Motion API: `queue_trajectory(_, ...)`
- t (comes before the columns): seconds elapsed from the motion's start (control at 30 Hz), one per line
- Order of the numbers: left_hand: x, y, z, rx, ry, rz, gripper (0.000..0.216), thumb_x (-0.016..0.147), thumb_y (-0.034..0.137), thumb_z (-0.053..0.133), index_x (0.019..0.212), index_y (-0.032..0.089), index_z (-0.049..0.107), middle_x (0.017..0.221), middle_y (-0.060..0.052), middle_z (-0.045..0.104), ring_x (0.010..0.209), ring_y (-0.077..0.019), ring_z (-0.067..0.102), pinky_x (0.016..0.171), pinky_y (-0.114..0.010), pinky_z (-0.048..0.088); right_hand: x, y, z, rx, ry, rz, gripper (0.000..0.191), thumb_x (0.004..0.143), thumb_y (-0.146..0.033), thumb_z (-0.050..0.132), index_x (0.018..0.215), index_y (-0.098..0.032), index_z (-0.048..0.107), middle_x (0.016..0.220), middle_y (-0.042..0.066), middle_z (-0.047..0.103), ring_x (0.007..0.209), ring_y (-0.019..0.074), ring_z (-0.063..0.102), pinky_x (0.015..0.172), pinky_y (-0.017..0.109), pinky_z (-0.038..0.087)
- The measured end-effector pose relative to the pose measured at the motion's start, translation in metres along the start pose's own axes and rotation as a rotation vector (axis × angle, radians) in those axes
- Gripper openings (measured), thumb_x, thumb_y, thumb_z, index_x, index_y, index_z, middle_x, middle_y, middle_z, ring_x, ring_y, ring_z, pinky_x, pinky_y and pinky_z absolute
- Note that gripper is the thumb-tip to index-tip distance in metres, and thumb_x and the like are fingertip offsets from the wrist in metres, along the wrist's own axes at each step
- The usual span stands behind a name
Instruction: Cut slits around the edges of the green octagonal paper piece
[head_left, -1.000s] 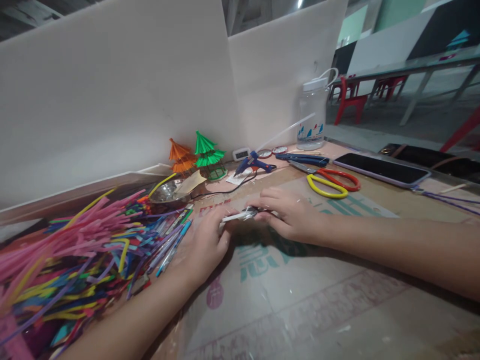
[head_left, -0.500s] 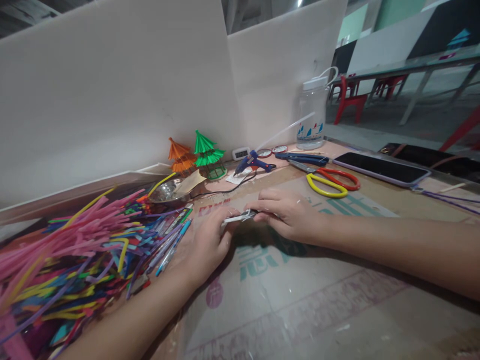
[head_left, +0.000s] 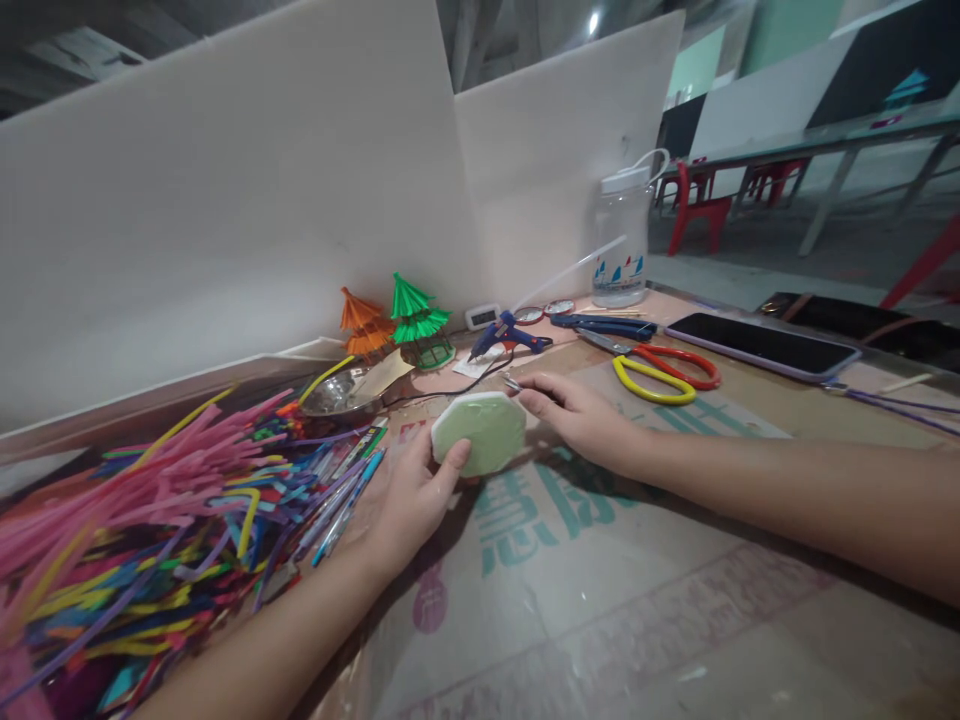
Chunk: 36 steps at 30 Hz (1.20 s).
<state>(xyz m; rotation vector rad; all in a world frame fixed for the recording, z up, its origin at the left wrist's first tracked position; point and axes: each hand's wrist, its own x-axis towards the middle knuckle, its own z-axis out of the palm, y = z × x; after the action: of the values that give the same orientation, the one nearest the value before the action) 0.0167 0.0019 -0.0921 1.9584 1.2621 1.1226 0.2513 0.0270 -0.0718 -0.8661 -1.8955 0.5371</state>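
My left hand grips a pale green octagonal piece with a white edge, tilted up so its flat face shows. My thumb presses on its lower left. My right hand rests just right of the piece with fingers curled, pinching a thin metal tool whose tip sticks out at the top. Both hands hover over brown cardboard printed with teal characters.
A heap of coloured pipe cleaners and strips lies left. Behind stand orange and green paper pagodas, a metal bowl, a blue glue gun, scissors, a phone, a plastic jar and white partition boards.
The green piece was held flat and edge-on between both hands; now my left hand has tilted it up to show its face, and my right hand has drawn slightly away to the right.
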Motion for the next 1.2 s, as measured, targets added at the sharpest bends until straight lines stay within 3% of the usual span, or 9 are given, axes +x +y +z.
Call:
queue_trajectory(0.2, 0.001, 0.001, -0.002, 0.095, 0.049, 0.03, 0.032, 0.094, 0.04, 0.055, 0.116, 0.019, 0.062, 0.11, -0.008, 0.071, 0.1, -0.0218, 0.067, 0.087, -0.033, 0.052, -0.004, 0.0, 0.001, -0.104, 0.017, -0.082, 0.027, 0.1, -0.031, 0.049, 0.109, -0.017, 0.069, 0.105, 0.009, 0.074, 0.096, 0.0216, 0.068, 0.085, 0.035, 0.053)
queue_trajectory(0.47, 0.002, 0.001, -0.005, 0.227, 0.011, 0.118, 0.023, 0.095, 0.03, 0.049, 0.112, 0.021, 0.062, 0.109, -0.006, 0.07, 0.104, -0.0222, 0.063, 0.093, -0.035, 0.047, -0.01, -0.004, -0.006, -0.322, -0.015, -0.378, 0.028, 0.102, -0.03, 0.048, 0.116, -0.017, 0.068, 0.101, 0.01, 0.072, 0.095, 0.0215, 0.065, 0.084, 0.036, 0.051)
queue_trajectory(0.93, -0.002, 0.014, -0.007, 0.325, 0.007, 0.164, 0.02, 0.097, 0.034, 0.049, 0.101, 0.021, 0.063, 0.098, -0.005, 0.069, 0.094, -0.0217, 0.063, 0.083, -0.033, 0.049, -0.01, -0.009, -0.007, -0.354, -0.032, -0.445, 0.028, 0.103, -0.03, 0.047, 0.112, -0.016, 0.07, 0.082, 0.006, 0.065, 0.074, 0.0167, 0.058, 0.065, 0.028, 0.045)
queue_trajectory(1.2, -0.001, 0.011, -0.006, 0.279, -0.004, 0.129, 0.022, 0.097, 0.036, 0.048, 0.1, 0.02, 0.062, 0.099, -0.005, 0.069, 0.092, -0.021, 0.063, 0.083, -0.032, 0.049, -0.011, -0.011, -0.005, -0.307, -0.019, -0.427, 0.025, 0.101, -0.028, 0.051, 0.115, -0.017, 0.069, 0.093, 0.007, 0.071, 0.086, 0.0197, 0.063, 0.076, 0.032, 0.049)
